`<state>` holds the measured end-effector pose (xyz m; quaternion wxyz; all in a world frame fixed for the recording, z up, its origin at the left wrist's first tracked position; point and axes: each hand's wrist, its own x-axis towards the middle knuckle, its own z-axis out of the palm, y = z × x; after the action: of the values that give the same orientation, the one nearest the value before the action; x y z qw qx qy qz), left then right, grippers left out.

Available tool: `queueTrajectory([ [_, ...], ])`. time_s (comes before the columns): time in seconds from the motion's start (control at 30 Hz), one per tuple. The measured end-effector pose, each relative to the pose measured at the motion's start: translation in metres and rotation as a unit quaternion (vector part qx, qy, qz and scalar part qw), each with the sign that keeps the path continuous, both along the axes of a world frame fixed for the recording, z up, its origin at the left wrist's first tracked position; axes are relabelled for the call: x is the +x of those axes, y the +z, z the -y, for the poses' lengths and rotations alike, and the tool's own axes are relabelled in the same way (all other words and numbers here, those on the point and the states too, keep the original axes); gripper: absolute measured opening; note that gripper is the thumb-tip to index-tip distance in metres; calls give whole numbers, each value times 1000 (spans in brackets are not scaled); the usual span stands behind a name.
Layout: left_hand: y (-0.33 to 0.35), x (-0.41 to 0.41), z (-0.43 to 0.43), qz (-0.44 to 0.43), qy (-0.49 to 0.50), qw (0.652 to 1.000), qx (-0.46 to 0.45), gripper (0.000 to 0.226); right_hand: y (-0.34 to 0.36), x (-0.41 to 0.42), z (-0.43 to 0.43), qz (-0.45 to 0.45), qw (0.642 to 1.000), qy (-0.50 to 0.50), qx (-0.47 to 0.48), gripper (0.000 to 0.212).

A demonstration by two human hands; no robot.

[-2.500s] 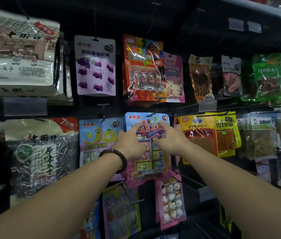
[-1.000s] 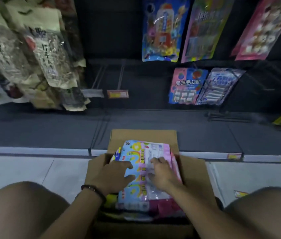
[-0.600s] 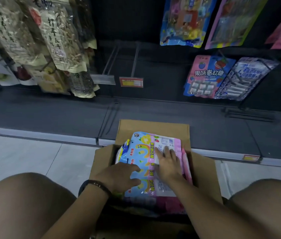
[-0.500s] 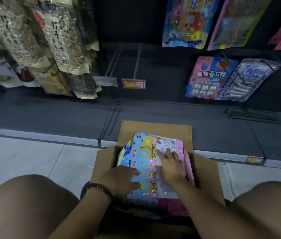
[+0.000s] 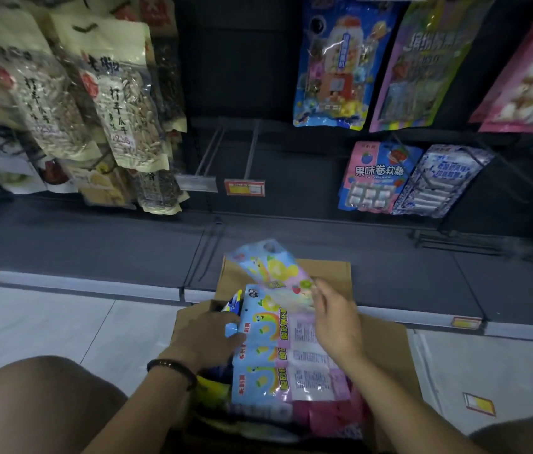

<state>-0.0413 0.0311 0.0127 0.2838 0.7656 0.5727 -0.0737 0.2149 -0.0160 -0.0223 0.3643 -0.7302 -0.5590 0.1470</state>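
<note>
An open cardboard box (image 5: 386, 348) sits on the floor between my knees, filled with a stack of light blue and pink candy packs (image 5: 268, 358). My right hand (image 5: 333, 322) pinches the right edge of one candy pack (image 5: 275, 276) and holds it tilted up above the stack, over the box's far flap. My left hand (image 5: 206, 339), with a dark bracelet on its wrist, grips the left edge of the stack, thumb on top. The lower packs in the box are mostly hidden.
Two bare display hooks with price tags (image 5: 245, 188) jut out above the dark shelf base (image 5: 94, 244). Sunflower seed bags (image 5: 121, 103) hang at the left, candy bags (image 5: 376, 178) at the right. Pale floor tiles lie on both sides of the box.
My right hand has raised one pack off the stack, where it lay flat half a second ago. Earlier I was reaching for packs on the upper hooks; since then the view has dropped to the box.
</note>
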Motion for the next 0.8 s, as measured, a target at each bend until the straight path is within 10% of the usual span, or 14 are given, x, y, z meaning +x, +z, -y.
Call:
queueTrajectory([
  [0.13, -9, -2, -12, 161, 100, 982, 21, 64, 53, 4, 11, -175, 983, 49, 24, 34],
  [0.3, 41, 25, 6, 468, 158, 863, -106, 39, 66, -4, 37, -331, 943, 7, 28, 38],
  [0.53, 59, 46, 27, 541, 156, 822, -86, 22, 70, -7, 43, -321, 946, -9, 49, 9],
  [0.67, 62, 52, 29, 562, 159, 809, -66, 27, 90, 1, 47, -294, 951, -7, 95, 76],
  [0.8, 74, 61, 37, 566, 149, 807, -75, 27, 110, 10, 51, -181, 977, 9, 112, 85],
])
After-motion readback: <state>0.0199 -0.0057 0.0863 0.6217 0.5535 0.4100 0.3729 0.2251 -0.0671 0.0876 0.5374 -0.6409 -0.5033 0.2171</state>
